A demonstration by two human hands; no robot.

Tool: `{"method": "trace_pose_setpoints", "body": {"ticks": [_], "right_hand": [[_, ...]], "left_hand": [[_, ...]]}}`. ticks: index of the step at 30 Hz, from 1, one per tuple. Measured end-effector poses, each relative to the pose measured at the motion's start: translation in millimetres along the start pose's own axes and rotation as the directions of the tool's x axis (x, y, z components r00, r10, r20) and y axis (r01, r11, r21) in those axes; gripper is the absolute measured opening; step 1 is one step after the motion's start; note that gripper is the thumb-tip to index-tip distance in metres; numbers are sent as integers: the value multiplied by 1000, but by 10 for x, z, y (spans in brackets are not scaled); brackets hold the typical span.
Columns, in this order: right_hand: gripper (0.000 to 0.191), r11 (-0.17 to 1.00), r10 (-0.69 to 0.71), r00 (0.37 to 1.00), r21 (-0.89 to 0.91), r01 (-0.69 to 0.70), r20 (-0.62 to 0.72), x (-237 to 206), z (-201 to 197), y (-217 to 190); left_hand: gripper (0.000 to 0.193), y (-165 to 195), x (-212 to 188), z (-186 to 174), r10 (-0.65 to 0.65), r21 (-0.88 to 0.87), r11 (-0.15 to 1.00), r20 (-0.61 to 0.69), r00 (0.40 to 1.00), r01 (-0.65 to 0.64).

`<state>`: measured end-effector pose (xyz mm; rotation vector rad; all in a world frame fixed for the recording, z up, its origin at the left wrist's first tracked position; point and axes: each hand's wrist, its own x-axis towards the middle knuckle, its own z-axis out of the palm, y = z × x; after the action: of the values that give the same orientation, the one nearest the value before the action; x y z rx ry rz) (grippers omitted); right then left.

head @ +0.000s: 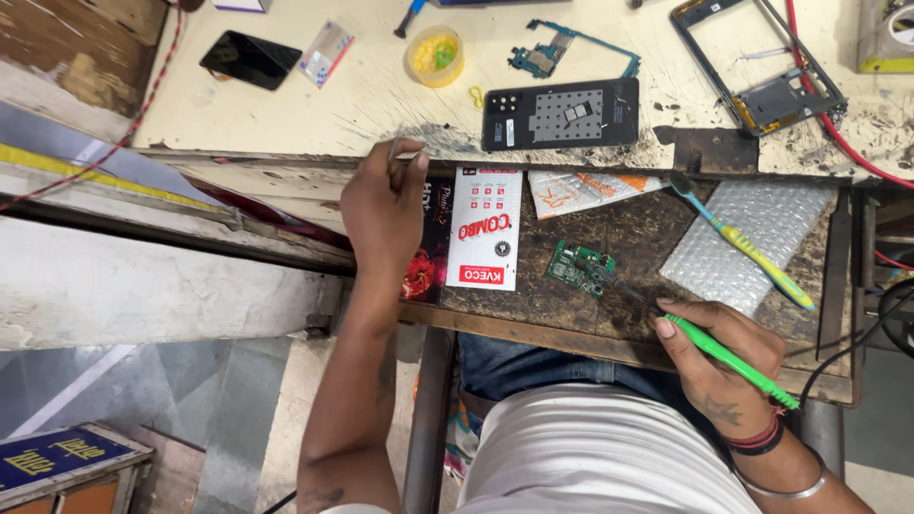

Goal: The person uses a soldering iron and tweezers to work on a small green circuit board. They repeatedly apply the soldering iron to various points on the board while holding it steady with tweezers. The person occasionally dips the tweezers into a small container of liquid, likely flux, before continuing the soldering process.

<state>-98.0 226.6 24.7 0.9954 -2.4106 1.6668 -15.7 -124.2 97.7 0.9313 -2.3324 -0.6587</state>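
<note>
My right hand (712, 354) grips a green-handled soldering iron (733, 360), and its dark tip rests on a small green circuit board (578, 267) lying on the open wooden drawer (628, 238). My left hand (386, 205) is raised at the bench edge, pinching thin metal tweezers (394, 152) between thumb and fingers. A black phone back cover (560, 113) lies on the bench just beyond the drawer.
In the drawer lie a white and red packet (486, 228), bubble wrap (752, 238) and a toothbrush (747, 245). The bench holds a black phone (250, 59), a yellow cup (434, 55), a blue mainboard (552, 52) and a phone frame (757, 62). Red wires (838, 133) run at right.
</note>
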Motion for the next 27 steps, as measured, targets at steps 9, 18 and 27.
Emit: {"method": "trace_pose_setpoints", "body": {"ticks": [9, 18, 27], "right_hand": [[16, 999, -49, 999, 18, 49, 5, 39, 4, -28], [17, 1000, -21, 1000, 9, 21, 14, 30, 1, -25], [15, 999, -38, 999, 14, 38, 18, 36, 16, -19]], "left_hand": [[38, -134, 282, 149, 460, 219, 861, 47, 886, -459], [65, -176, 207, 202, 426, 281, 858, 83, 901, -431], [47, -169, 225, 179, 479, 318, 819, 78, 874, -477]]}}
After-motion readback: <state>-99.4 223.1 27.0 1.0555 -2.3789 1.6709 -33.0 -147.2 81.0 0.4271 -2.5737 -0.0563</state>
